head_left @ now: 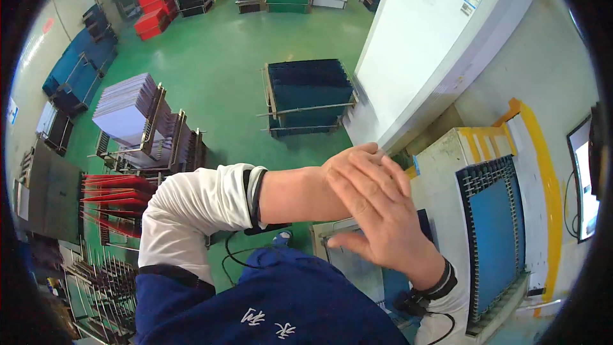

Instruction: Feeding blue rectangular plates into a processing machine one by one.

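Note:
In front of my body, my left hand [341, 166] reaches across to the right, with the white sleeve [198, 198] pushed up to the forearm. Over it lies my right hand [383, 217], its fingers stretched out across the back of the left hand and its thumb held apart. Most of the left hand's fingers are hidden beneath it. I see no object in the right hand. A black band [444, 281] circles the right wrist at the cuff. Below the hands is a pale work surface [335, 243], partly covered by my arms.
At right, a blue panel in a black toothed frame [495, 243] leans beside a screen [581, 179]. A tall white cabinet [415, 45] stands ahead. Racks hold white sheets [124, 118], red sheets [118, 191] and dark panels [310, 92] on the green floor [223, 57]. Red boxes [156, 6] stand far left.

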`<act>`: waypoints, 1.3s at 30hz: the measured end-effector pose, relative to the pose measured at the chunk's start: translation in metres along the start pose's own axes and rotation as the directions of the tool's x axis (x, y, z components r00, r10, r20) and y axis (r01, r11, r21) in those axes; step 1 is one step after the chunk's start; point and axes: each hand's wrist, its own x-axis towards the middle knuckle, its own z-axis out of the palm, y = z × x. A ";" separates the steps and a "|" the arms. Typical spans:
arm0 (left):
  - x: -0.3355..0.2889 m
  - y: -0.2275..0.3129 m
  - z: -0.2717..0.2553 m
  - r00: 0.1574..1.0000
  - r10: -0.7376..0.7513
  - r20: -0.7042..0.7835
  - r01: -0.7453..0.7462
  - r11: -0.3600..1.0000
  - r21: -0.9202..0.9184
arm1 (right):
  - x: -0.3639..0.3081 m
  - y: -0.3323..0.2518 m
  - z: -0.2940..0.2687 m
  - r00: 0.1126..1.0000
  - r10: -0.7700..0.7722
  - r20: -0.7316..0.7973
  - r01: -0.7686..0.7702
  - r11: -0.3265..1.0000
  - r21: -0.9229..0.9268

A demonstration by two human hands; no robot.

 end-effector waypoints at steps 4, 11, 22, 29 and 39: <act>0.007 0.014 -0.011 0.987 -0.052 0.155 0.025 0.985 0.170 | -0.008 0.023 -0.004 0.991 0.129 0.021 -0.125 0.984 -0.123; 0.016 -0.007 0.006 0.956 0.114 -0.271 -0.076 0.986 0.146 | 0.002 0.010 0.003 0.999 0.020 0.043 -0.021 0.999 0.046; 0.023 -0.006 0.011 0.963 0.023 -0.268 -0.004 0.997 0.074 | -0.007 0.036 -0.002 0.989 0.145 -0.032 -0.147 0.987 -0.069; 0.016 -0.012 0.028 0.983 0.032 -0.179 -0.029 0.999 0.019 | 0.001 0.016 0.003 0.992 0.128 -0.008 -0.127 0.989 0.075; 0.018 -0.006 0.033 0.985 -0.036 -0.170 0.041 0.999 0.030 | 0.006 0.005 0.013 0.994 0.099 -0.054 -0.092 0.988 0.125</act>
